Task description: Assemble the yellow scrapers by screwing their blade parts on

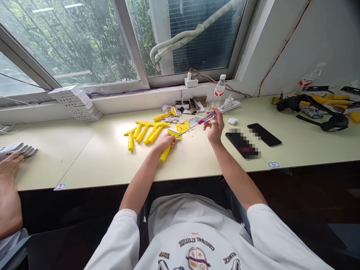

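Note:
My left hand (165, 142) is closed around a yellow T-shaped scraper handle (165, 153), its head (174, 133) pointing away from me. In my right hand (215, 127) is a screwdriver (207, 117) with a clear and red handle. Its thin shaft slants down to the left, and the tip is at the scraper's head; whether it sits in a screw is too small to tell. Several more yellow handles (150, 132) lie to the left of my left hand. Beyond the held one are flat yellow pieces (183, 127) and metal blades (194, 121).
Two black phones (242, 144) and a white earbud case (232, 121) lie right of my right hand. A water bottle (218, 92) and power strip (230, 105) stand behind. A black headset strap (312, 108) lies far right. At left, another person's hand (12, 163) touches stacked grey parts (24, 149).

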`<move>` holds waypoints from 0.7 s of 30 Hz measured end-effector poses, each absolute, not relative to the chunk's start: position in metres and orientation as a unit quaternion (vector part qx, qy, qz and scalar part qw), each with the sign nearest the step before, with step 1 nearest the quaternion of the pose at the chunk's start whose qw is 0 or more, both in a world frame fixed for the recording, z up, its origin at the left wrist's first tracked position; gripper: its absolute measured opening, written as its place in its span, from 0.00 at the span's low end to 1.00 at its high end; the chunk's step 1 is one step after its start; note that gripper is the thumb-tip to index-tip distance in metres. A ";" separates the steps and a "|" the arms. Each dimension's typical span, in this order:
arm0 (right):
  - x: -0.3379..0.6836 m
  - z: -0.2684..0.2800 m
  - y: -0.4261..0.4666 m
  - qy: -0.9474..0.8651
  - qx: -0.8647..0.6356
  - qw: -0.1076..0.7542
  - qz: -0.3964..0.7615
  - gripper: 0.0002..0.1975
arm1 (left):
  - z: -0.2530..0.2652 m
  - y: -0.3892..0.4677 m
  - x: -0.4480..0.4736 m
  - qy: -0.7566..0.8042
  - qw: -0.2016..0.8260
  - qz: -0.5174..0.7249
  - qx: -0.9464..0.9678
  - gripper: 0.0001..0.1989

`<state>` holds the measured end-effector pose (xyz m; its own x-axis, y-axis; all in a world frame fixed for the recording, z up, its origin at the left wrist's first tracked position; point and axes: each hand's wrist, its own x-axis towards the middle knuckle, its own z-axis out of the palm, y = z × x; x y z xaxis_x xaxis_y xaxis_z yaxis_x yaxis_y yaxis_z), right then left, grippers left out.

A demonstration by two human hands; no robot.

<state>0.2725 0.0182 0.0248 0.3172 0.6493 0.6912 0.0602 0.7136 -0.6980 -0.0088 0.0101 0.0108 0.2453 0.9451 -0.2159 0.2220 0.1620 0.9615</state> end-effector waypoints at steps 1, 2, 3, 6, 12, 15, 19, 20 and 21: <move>0.272 0.024 0.018 -0.547 -0.318 0.748 0.203 0.28 | 0.010 0.011 -0.009 0.521 0.558 0.323 0.559 0.10; 0.271 0.024 0.018 -0.551 -0.317 0.744 0.203 0.29 | 0.008 0.013 -0.010 0.522 0.560 0.321 0.558 0.11; 0.269 0.025 0.018 -0.557 -0.319 0.740 0.199 0.31 | 0.007 0.015 -0.010 0.522 0.561 0.318 0.558 0.11; 0.267 0.029 0.017 -0.566 -0.323 0.736 0.185 0.34 | 0.001 0.020 -0.011 0.527 0.557 0.307 0.564 0.11; 0.265 0.030 0.019 -0.552 -0.328 0.744 0.186 0.34 | -0.002 0.022 -0.012 0.513 0.567 0.300 0.570 0.10; 0.266 0.027 0.020 -0.539 -0.336 0.749 0.187 0.33 | 0.000 0.020 -0.012 0.505 0.577 0.307 0.564 0.11; 0.267 0.025 0.017 -0.531 -0.324 0.762 0.182 0.28 | 0.004 0.017 -0.010 0.507 0.574 0.311 0.562 0.11; 0.268 0.025 0.016 -0.531 -0.324 0.762 0.181 0.28 | 0.005 0.016 -0.010 0.514 0.571 0.312 0.558 0.11; 0.268 0.024 0.016 -0.532 -0.326 0.761 0.180 0.28 | 0.006 0.015 -0.009 0.522 0.569 0.314 0.553 0.11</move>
<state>0.2677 0.0159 0.0245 0.3698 0.6204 0.6916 0.0738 0.7224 -0.6875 -0.0090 0.0153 0.0059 0.2583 0.9341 -0.2464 0.2205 0.1913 0.9564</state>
